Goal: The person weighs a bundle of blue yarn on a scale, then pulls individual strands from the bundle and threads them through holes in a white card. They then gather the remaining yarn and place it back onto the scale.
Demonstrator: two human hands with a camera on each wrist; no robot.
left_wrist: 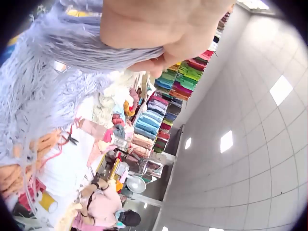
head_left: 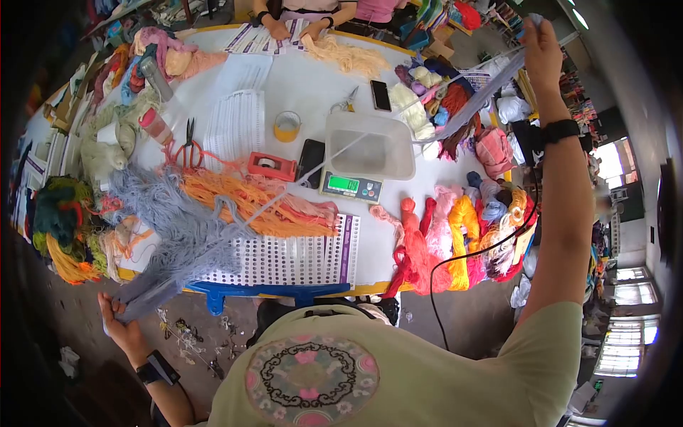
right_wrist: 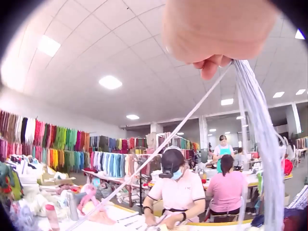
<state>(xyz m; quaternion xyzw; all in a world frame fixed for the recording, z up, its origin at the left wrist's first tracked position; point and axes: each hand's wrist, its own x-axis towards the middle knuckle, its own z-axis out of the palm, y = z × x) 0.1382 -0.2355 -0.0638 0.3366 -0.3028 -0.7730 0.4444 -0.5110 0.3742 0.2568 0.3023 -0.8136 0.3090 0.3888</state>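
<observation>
Grey-blue yarn (head_left: 167,213) lies in a loose heap at the table's left. My left hand (head_left: 122,329), low at the left beyond the table edge, grips one end of it; in the left wrist view the yarn (left_wrist: 96,50) runs into the curled fingers of that hand (left_wrist: 163,29). High at the upper right, my right hand (head_left: 543,58) holds up a pale bundle of strands (head_left: 484,96). From the right hand (right_wrist: 216,33) in the right wrist view, the bundle (right_wrist: 262,125) hangs down, and a thinner strand (right_wrist: 178,127) stretches diagonally to the lower left.
On the table (head_left: 306,71) are a plastic tray (head_left: 370,146) by a scale (head_left: 350,186), a red tape dispenser (head_left: 272,166), scissors (head_left: 188,146), orange yarn (head_left: 249,203), and punched cards (head_left: 284,260). Coloured skeins (head_left: 462,228) lie at the right. Another person (head_left: 306,14) works across the table.
</observation>
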